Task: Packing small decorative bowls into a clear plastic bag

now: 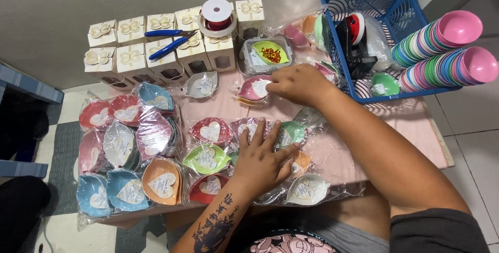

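Observation:
My left hand lies flat, fingers spread, on a heap of small leaf-shaped dishes wrapped in clear plastic, each with a white heart card. My right hand reaches to the far side of the table and pinches the edge of a pink leaf dish stacked on an orange one. Just behind that dish a clear tray holds a green leaf dish with small red and gold bits in it.
Cream gift boxes with bows stand at the back left, blue pliers and a spool of red ribbon on them. More wrapped dishes lie at the left. A blue basket and stacked coloured bowls stand at the right.

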